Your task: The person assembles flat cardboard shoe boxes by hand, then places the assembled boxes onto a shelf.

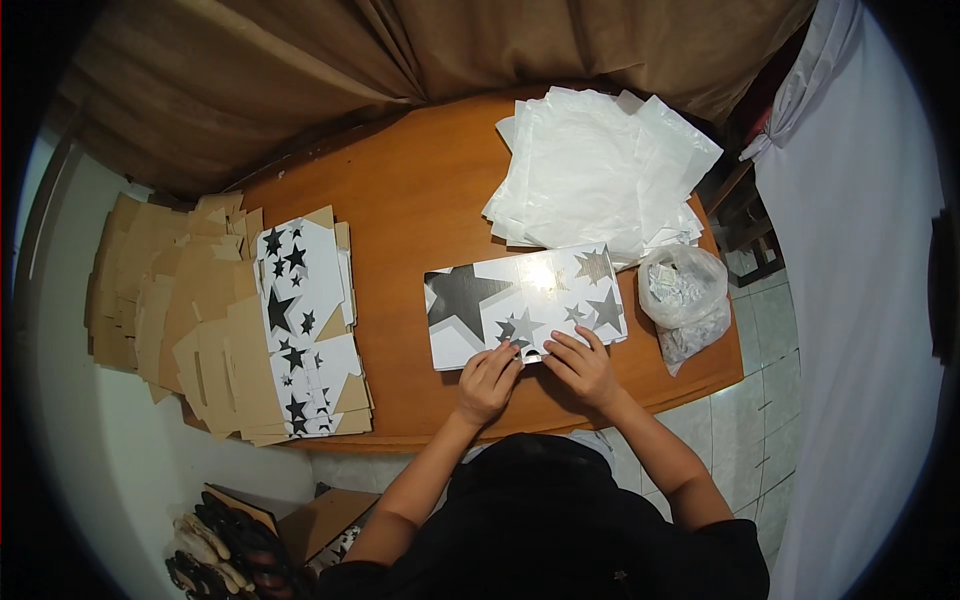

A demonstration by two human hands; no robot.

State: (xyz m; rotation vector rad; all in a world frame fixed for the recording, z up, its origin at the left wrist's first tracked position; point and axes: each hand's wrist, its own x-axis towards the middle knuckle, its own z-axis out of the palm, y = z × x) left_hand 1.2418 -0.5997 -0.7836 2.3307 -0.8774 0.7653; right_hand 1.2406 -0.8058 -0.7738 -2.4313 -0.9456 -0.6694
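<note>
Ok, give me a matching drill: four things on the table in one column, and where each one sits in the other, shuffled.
1. star box
2. white sheets
3. plastic bag
4. flat cartons

a. table's left end
b. under both hands
c. table's right edge
d. far right corner

Pairs: 1-b, 2-d, 3-c, 4-a

A wooden table (400, 200) stands before brown curtains (400, 50) on a seemingly pale-tiled floor (760, 400).
</note>
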